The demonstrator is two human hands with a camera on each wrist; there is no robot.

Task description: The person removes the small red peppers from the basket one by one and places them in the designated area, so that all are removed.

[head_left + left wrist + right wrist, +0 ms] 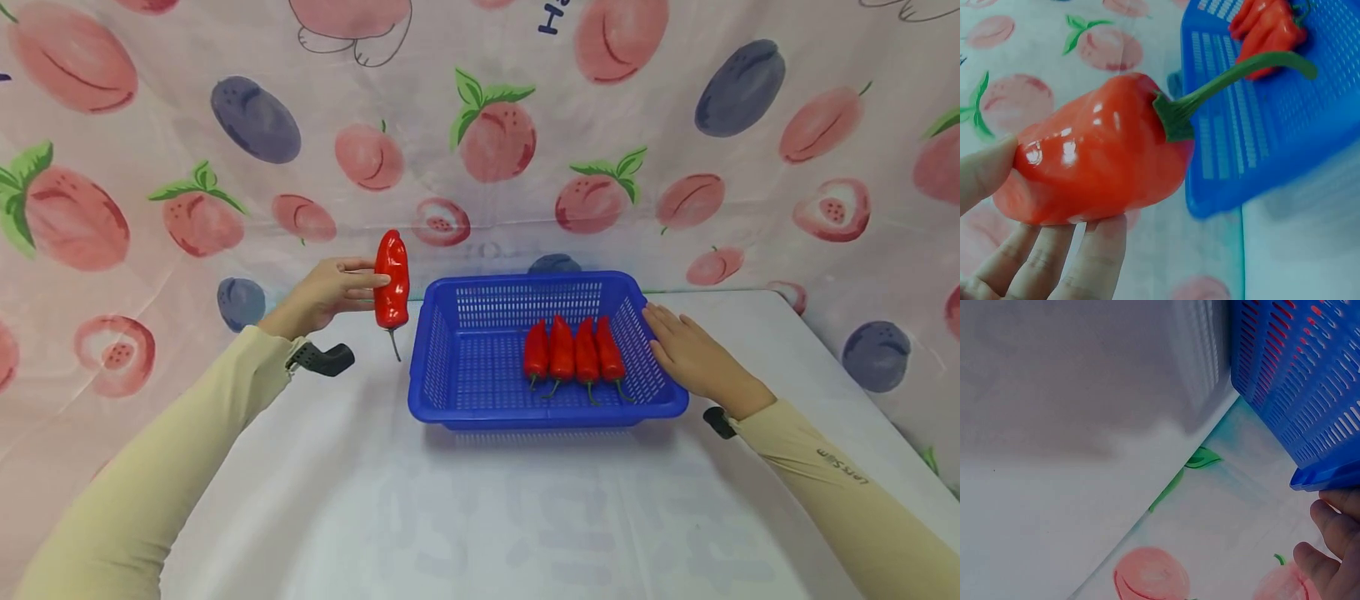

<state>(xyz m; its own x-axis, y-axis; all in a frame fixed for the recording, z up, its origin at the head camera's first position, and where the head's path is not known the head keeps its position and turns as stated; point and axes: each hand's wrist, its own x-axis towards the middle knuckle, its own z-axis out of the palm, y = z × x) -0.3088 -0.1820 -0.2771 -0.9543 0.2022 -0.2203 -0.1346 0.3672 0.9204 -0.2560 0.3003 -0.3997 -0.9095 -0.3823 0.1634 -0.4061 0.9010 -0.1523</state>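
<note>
My left hand [327,289] pinches a red chili pepper [392,279] between thumb and fingers. The pepper is upright in the air, its green stem [1235,81] hanging down in the head view, to the left of the blue plastic basket [547,415]. Inside the basket, several red chili peppers [561,348] lie side by side in the right half, tips toward the back wall. My right hand [693,354] rests at the basket's right rim, fingers extended. In the right wrist view its fingers [1329,525] are just below the rim; part of that hand is cut off.
The basket stands on a white tabletop [480,517]. Behind the table hangs a pink cloth [420,108] printed with peaches and plums. A black wrist mount [324,360] sits under the left wrist, another [720,422] under the right.
</note>
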